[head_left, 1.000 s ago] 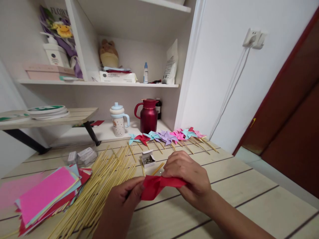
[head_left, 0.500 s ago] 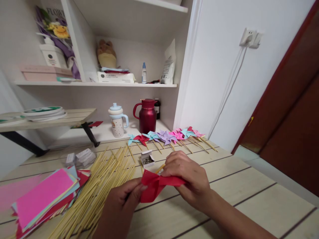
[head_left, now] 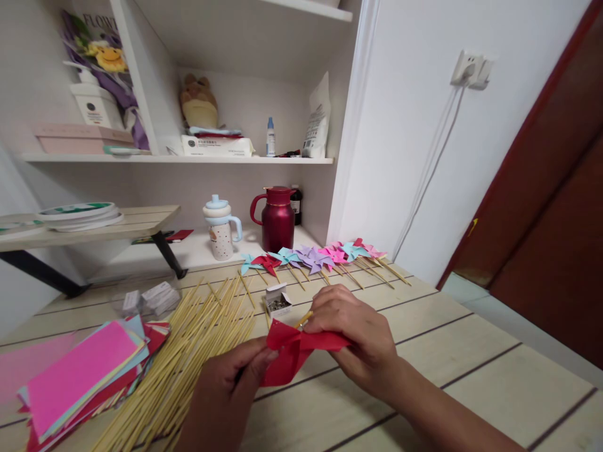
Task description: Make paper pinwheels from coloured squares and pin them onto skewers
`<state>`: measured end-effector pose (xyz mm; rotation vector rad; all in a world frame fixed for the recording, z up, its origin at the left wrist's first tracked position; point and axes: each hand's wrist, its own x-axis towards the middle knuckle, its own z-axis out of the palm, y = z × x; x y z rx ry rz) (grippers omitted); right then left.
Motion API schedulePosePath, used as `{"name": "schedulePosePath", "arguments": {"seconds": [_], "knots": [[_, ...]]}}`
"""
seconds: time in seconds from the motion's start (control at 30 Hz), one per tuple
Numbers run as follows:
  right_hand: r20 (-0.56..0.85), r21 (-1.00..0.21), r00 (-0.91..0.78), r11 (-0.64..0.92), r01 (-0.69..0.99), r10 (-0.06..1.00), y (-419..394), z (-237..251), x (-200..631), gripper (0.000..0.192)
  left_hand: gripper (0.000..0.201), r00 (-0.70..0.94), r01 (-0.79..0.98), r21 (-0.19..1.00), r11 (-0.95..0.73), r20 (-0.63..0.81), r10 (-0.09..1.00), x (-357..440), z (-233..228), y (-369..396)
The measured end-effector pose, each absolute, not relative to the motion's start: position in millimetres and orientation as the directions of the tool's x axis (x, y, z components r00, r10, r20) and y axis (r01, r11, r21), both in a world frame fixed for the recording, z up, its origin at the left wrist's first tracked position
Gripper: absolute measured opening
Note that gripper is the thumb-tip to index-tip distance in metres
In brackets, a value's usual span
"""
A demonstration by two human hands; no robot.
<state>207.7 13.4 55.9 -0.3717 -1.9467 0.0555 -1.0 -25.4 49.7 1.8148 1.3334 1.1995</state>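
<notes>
A folded red paper pinwheel (head_left: 292, 349) is held between both hands just above the wooden table (head_left: 471, 376). My left hand (head_left: 226, 392) pinches its left side; the fingertips are partly hidden behind the paper. My right hand (head_left: 358, 342) grips its right side, and a bamboo stick tip (head_left: 303, 319) pokes out by the right fingers. A small open box of pins (head_left: 279, 301) stands just behind the pinwheel.
A pile of bamboo sticks (head_left: 188, 358) lies left of my hands, beside a stack of coloured paper (head_left: 80, 376). A row of several finished pinwheels (head_left: 315, 257) lies at the back. A red jug (head_left: 277, 216) and a cup (head_left: 220, 227) stand on the lower shelf.
The red pinwheel's upper left flap has lifted and spread a little. Both hands stay in nearly the same place; the view has drifted slightly right.
</notes>
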Motion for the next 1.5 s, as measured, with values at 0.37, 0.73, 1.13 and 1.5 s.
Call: {"name": "schedulePosePath", "arguments": {"seconds": [0.37,0.73,1.13,1.5], "knots": [[0.888,-0.267,-0.327,0.942,0.202,0.322,12,57,205,0.021,0.033,0.208,0.689,0.303,-0.658,0.788,0.580,-13,48,-20],[0.881,-0.426,-0.170,0.897,0.117,0.441,9,51,198,0.020,0.030,0.479,0.778,-0.325,-0.538,0.860,0.174,-22,59,-23],[0.919,-0.290,-0.211,0.934,0.211,0.333,1,61,199,0.031,0.028,0.530,0.755,-0.376,-0.538,0.833,0.161,-27,55,-22],[0.931,-0.244,-0.201,0.930,0.275,0.303,-9,68,200,0.010,0.028,0.522,0.746,-0.373,-0.552,0.842,0.137,-18,56,-28]]}}
